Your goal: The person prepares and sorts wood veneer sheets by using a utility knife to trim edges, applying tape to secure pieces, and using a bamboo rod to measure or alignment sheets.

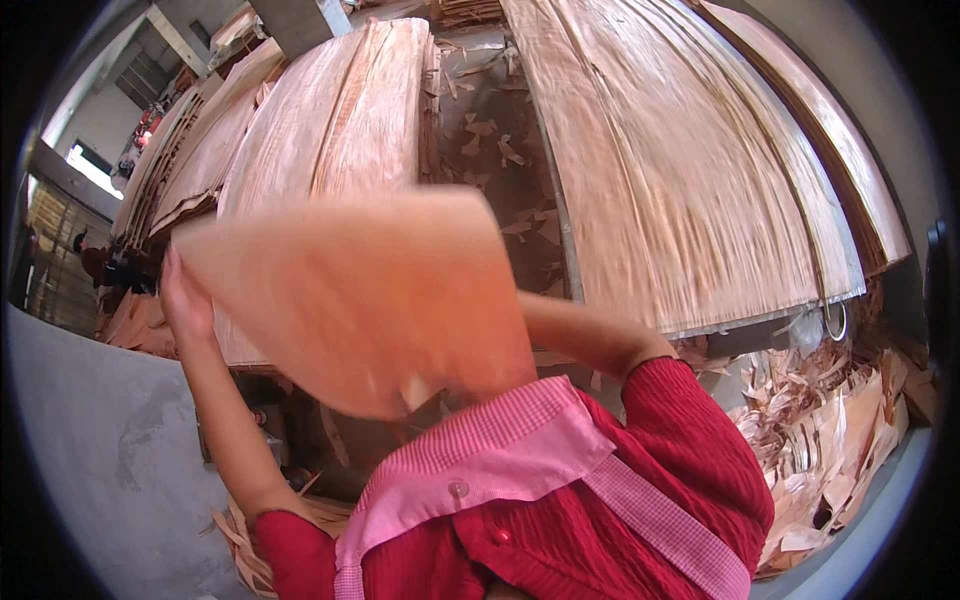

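From my place I see the left grip (187,305) closed on the left corner of a blurred wood sheet (370,290), in the centre of the frame. The right grip is hidden behind it; its state I cannot tell. A sheet stack (680,170) lies at upper right.

1. Thin wood sheet (370,290): one, reddish-brown, raised, blurred, its lower edge curved.
2. Left hand (187,305): gripping the sheet's left corner.
3. Right forearm (590,335): reaching behind the sheet (right hand hidden there).
4. Right stack (680,170) and left stack (375,110): long, pale wood sheets, scrap-strewn floor (490,185) between.
5. Torn scraps (830,450): heaped, lower right.
6. Apron (480,450): pink, checked, over red clothing (700,450).
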Motion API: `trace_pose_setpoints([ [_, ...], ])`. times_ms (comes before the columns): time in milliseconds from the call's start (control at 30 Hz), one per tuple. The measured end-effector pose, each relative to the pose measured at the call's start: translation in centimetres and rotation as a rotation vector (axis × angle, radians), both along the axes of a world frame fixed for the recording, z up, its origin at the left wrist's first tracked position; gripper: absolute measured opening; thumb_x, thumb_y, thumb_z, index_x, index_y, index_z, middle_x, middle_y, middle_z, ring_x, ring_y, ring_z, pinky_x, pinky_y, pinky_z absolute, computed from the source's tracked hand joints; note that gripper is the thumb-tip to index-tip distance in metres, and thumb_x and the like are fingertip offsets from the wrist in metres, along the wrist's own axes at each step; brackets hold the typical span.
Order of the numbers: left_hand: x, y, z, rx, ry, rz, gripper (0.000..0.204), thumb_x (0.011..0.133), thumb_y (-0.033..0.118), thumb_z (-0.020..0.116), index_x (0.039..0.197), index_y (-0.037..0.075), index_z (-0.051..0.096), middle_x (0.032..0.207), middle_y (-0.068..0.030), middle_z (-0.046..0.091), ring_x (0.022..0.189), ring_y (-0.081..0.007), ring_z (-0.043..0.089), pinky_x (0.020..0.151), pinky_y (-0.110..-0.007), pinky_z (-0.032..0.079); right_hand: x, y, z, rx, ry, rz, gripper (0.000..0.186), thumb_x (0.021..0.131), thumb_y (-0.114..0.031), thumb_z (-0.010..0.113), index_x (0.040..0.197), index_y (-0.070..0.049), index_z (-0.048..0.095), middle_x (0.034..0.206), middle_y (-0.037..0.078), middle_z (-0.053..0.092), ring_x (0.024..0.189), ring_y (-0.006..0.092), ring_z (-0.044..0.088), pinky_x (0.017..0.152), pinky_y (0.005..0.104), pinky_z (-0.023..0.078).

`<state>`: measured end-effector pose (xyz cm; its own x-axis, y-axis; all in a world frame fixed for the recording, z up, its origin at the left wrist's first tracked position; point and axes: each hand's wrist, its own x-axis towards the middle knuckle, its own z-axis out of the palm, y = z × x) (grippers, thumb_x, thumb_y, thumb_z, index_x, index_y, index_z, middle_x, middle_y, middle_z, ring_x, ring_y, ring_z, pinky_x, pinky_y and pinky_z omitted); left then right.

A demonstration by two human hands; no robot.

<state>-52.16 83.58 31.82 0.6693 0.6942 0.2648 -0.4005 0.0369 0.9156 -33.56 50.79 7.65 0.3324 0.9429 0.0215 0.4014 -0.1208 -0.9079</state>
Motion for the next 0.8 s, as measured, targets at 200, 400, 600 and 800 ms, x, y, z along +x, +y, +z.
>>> trace_pose_setpoints([
  [200, 12.6, -8.6, 4.0, 0.918, -0.295, 0.532, 0.055, 0.089, 0.04, 0.039, 0.124, -0.002, 0.035, 0.121, -0.0145, 0.045, 0.112, -0.0257, 0.044, 0.094, -0.037, 0.034, 15.1, -2.7, 11.5, 0.346, 0.054, -0.704, 0.025, 0.079, -0.018, 0.058, 0.099, -0.01, 0.046, 0.096, 0.005, 0.027, 0.084, 0.0216, 0.024, 0.071, 0.0298, 0.024],
  [400, 18.4, -20.2, -24.3, 0.773, 0.29, -0.859, 0.059, 0.083, 0.042, 0.048, 0.126, 0.004, 0.035, 0.128, -0.0127, 0.037, 0.118, -0.0271, 0.035, 0.095, -0.046, 0.03, 23.5, -17.8, 14.9, 0.764, 0.171, -1.148, 0.015, 0.08, -0.017, 0.058, 0.089, -0.011, 0.048, 0.08, 0.001, 0.031, 0.068, 0.0173, 0.026, 0.059, 0.0277, 0.025],
  [600, 30.0, -13.7, -39.7, -0.327, 0.237, -1.104, 0.065, 0.077, 0.043, 0.057, 0.128, 0.01, 0.034, 0.136, -0.0109, 0.029, 0.125, -0.0285, 0.026, 0.096, -0.056, 0.025, 21.8, -34.8, 9.5, 0.887, 0.17, -1.569, 0.009, 0.081, -0.016, 0.058, 0.08, -0.012, 0.05, 0.064, -0.002, 0.034, 0.052, 0.0129, 0.029, 0.047, 0.0257, 0.027],
  [800, 44.9, -7.2, -23.3, -0.673, 0.005, -1.359, 0.05, 0.088, 0.04, 0.039, 0.128, 0.012, 0.036, 0.137, -0.0068, 0.028, 0.126, -0.0235, 0.027, 0.101, -0.05, 0.022, 19.3, -39.0, -3.2, 1.029, 0.485, -1.894, 0.017, 0.081, -0.017, 0.06, 0.068, -0.014, 0.049, 0.05, -0.005, 0.035, 0.037, 0.0091, 0.028, 0.036, 0.0236, 0.025],
])
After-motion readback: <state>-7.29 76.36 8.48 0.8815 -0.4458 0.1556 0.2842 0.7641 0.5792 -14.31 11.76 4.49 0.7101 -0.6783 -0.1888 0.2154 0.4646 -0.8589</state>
